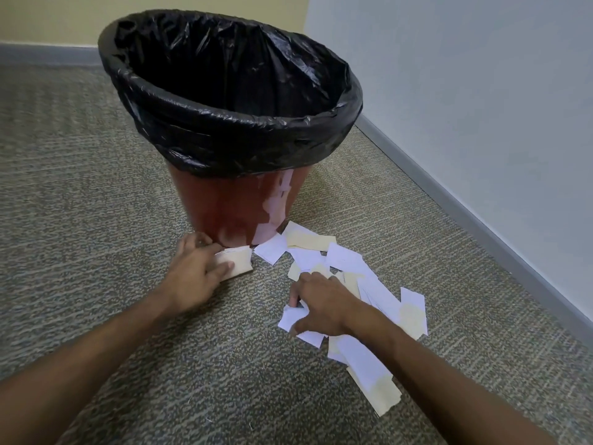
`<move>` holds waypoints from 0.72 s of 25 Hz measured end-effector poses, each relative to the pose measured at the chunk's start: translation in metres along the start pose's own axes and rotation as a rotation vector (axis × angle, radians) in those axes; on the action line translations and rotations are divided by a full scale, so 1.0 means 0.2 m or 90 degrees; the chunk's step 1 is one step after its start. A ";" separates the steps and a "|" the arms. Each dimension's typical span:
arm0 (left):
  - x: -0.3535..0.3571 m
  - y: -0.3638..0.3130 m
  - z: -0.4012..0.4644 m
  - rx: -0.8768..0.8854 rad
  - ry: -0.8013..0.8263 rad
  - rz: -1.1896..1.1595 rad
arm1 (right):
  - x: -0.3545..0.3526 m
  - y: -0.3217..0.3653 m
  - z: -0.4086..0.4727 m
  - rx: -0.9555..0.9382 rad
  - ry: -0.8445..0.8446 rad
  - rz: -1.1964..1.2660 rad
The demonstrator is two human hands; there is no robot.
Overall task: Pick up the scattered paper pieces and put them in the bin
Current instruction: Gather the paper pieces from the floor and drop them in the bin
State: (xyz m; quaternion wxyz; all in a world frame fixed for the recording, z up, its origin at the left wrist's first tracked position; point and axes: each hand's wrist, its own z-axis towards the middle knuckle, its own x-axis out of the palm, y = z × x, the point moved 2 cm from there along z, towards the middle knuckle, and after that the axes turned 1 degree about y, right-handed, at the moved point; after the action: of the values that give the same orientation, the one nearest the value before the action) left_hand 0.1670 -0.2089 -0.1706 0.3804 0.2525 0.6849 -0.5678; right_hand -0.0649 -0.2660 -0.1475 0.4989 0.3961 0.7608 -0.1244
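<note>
A red-brown bin [224,203] with a black liner bag [237,136] stands on the carpet, its mouth open. Several white and cream paper pieces [340,261] lie scattered on the floor to the right of the bin's base. My left hand [195,271] rests at the foot of the bin and grips a small stack of cream paper pieces [239,261]. My right hand [321,306] lies flat on the scattered pile, fingers spread, its thumb and forefinger touching a white piece [293,317]. More pieces [372,377] trail toward me under my right forearm.
Grey-green carpet [96,220] covers the floor. A pale wall with a grey baseboard [481,226] runs along the right, and another wall [48,20] stands behind the bin.
</note>
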 end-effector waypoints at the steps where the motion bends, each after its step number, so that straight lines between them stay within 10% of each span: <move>1: 0.00 0.00 0.01 -0.031 0.009 -0.029 | 0.00 0.00 0.01 -0.014 -0.004 0.041; 11: 0.02 -0.05 0.04 -0.095 0.002 -0.008 | -0.25 -0.09 0.25 0.170 -0.306 0.712; 15: 0.02 -0.07 0.05 -0.100 -0.019 0.008 | -0.23 -0.14 0.36 0.196 -0.357 0.621; 18: 0.02 -0.07 0.05 -0.104 -0.008 0.028 | -0.20 -0.15 0.41 0.122 -0.326 0.269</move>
State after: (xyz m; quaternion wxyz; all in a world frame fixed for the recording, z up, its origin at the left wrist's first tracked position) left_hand 0.1561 -0.2231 -0.1667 0.4167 0.2322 0.7207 -0.5030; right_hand -0.0249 -0.3520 -0.1571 0.6488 0.5462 0.4968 -0.1842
